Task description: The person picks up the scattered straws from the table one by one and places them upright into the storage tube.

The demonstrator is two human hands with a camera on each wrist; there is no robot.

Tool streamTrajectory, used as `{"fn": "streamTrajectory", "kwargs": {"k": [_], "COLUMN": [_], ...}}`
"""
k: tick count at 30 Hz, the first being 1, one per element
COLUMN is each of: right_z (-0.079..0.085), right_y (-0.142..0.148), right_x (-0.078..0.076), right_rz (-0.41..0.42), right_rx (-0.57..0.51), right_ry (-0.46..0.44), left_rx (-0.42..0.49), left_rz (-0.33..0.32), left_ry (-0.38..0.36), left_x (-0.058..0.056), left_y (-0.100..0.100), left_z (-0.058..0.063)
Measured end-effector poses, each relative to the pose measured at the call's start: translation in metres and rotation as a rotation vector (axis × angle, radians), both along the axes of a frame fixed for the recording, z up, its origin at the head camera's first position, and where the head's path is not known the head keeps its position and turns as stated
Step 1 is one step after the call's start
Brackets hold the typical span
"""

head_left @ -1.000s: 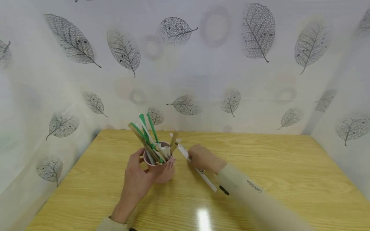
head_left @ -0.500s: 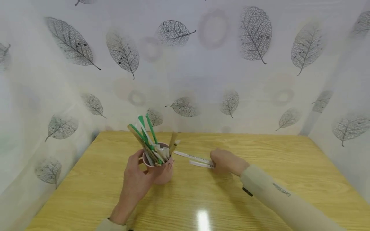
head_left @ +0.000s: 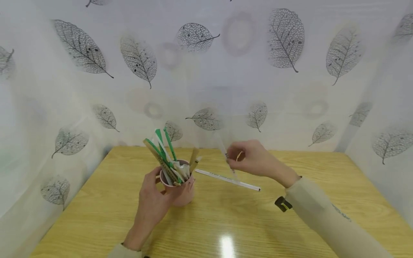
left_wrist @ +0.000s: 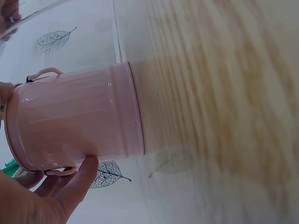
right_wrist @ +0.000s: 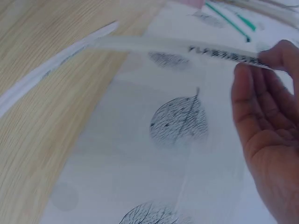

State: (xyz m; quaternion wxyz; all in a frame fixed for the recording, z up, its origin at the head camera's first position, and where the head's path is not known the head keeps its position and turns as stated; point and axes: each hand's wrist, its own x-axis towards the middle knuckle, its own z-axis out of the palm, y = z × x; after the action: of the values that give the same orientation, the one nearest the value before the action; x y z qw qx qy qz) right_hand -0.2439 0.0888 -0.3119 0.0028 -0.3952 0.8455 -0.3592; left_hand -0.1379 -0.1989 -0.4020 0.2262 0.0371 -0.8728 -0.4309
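In the head view my left hand [head_left: 155, 199] grips a small pink bucket [head_left: 184, 196] standing on the table, fingers around its rim and side. The left wrist view shows the pink bucket [left_wrist: 74, 119] from the side, with its looped handles. Wrapped straws [head_left: 164, 154] in green, brown and white stick up out of it. My right hand [head_left: 255, 157] pinches a thin white wrapped straw [head_left: 233, 172] between thumb and fingertips, above the table. Printed lettering shows on this straw [right_wrist: 224, 54] in the right wrist view. Beneath it lies a second white wrapped straw [head_left: 222, 178].
The wood-grain table [head_left: 306, 186] ends at a pale backdrop [head_left: 232, 79] printed with leaves, which also rises on both sides. A bright reflection lies on the front of the tabletop.
My right hand has moved right, then lifted with one white straw upright in its pinch. The other white straw now lies slanted on the table. My left hand stays on the bucket.
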Motion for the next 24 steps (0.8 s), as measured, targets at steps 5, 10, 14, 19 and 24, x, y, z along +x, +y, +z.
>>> {"fn": "streamTrajectory", "kwargs": {"k": [5, 10, 14, 19, 24], "right_z": [0.014, 0.02, 0.021, 0.016, 0.01], "right_y": [-0.01, -0.027, -0.044, -0.064, -0.079], "right_x": [0.021, 0.035, 0.037, 0.028, 0.015], "right_rz": [0.073, 0.174, 0.228, 0.232, 0.165], "right_rx": [-0.278, -0.495, -0.588, -0.651, -0.618], "right_ry": [-0.084, -0.095, -0.065, -0.018, -0.012], "left_rx": [-0.009, -0.008, 0.013, 0.026, 0.016], "left_rz": [-0.001, 0.001, 0.007, -0.005, -0.01], "left_ry": [-0.01, -0.017, -0.026, -0.036, -0.036], "left_x": [0.0, 0.0, 0.0, 0.001, 0.0], "left_y": [0.0, 0.0, 0.0, 0.0, -0.001], "left_z": [0.001, 0.002, 0.001, 0.001, 0.001]}}
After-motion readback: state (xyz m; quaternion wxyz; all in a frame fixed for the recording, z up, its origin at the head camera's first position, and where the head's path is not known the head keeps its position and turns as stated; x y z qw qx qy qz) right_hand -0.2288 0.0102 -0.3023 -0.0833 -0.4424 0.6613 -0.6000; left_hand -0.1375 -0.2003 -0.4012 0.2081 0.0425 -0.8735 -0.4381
